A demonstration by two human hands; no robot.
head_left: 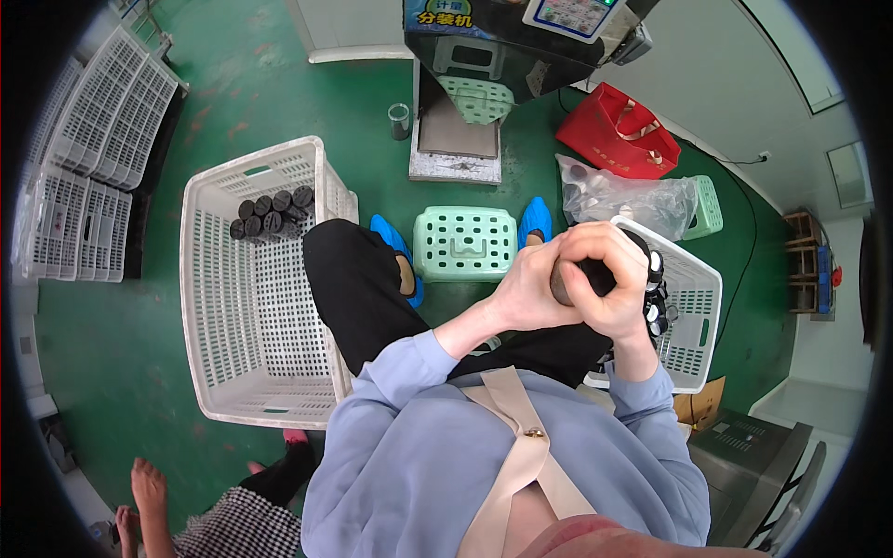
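In front of my lap, my left hand (pixel 530 290) and my right hand (pixel 609 279) are closed together around a small dark cylindrical container (pixel 561 285). The right thumb and fingers curl into a ring about it. Fingers cover most of the container, so its lid and label cannot be made out. To my left stands a large white slatted crate (pixel 260 325) with several dark capped containers (pixel 272 216) in its far corner. Partly behind my right hand is another white crate (pixel 693 316), holding similar dark containers, some showing white ends (pixel 655 321).
A green plastic stool (pixel 465 244) stands between my feet in blue shoe covers. Ahead is a dark machine (pixel 502 46) over a metal platform (pixel 456 139), with a clear cup (pixel 399 121) beside it. A red bag (pixel 619 130) lies at far right. Another person's arm (pixel 149 502) shows at lower left.
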